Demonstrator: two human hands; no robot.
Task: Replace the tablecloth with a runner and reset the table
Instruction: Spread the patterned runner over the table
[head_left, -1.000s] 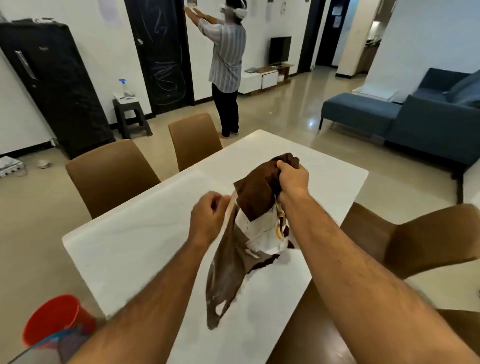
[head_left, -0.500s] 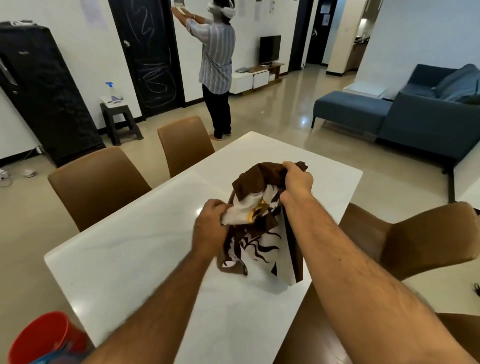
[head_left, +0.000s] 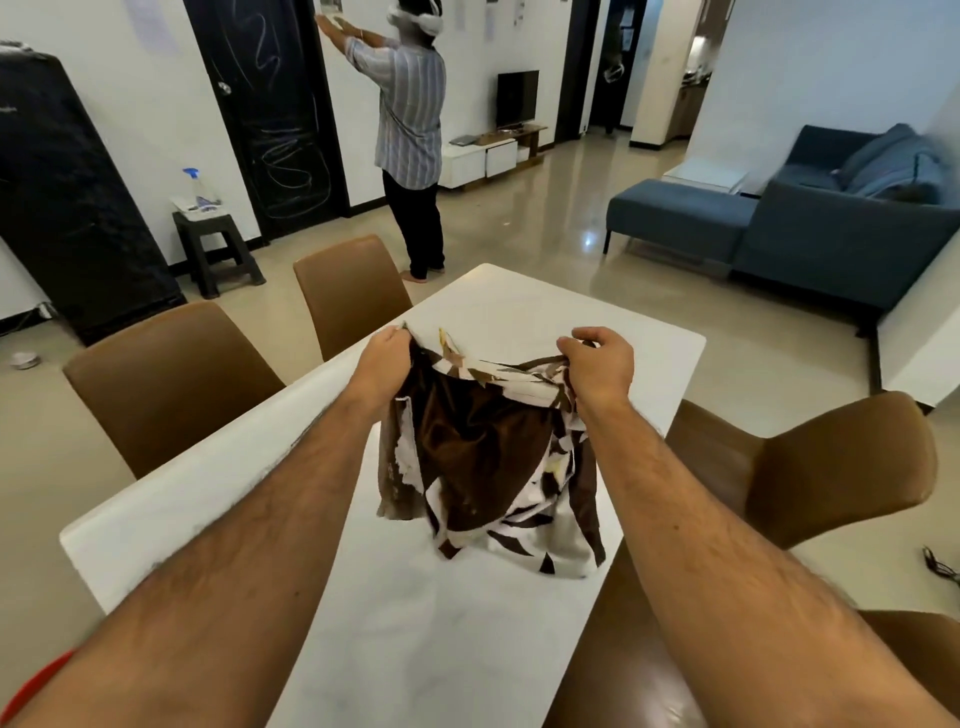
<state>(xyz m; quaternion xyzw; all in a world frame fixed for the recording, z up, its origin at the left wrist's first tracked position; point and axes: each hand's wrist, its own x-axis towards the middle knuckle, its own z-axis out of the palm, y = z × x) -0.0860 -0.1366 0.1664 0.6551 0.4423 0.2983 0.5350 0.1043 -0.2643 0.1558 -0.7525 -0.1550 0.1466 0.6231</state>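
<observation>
So the big change over the last second: the runner (head_left: 488, 452) is no longer a bunched wad. A moment ago the right hand (head_left: 597, 364) had it balled up in a fist with the left hand (head_left: 382, 364) only just reaching in. Now the hands have pulled apart along the top edge, each one pinching a corner or near it, fingers curled round the fabric, so neither hand is free. The cloth hangs down between them like a little curtain, brown with a white pattern, and its bottom edge rests crumpled on the white counter (head_left: 415, 649), closer to the right side than the middle.

What that means for the job, as far as I can judge: the counter top is bare, so the old tablecloth looks to be off already, and this is the unfolding step. It's still folded over on itself, so it probably needs more shaking out before it can lie flat down the length of the counter. Nothing to reset with is on the counter yet. Brown chairs (head_left: 171, 384) sit around it.
</observation>
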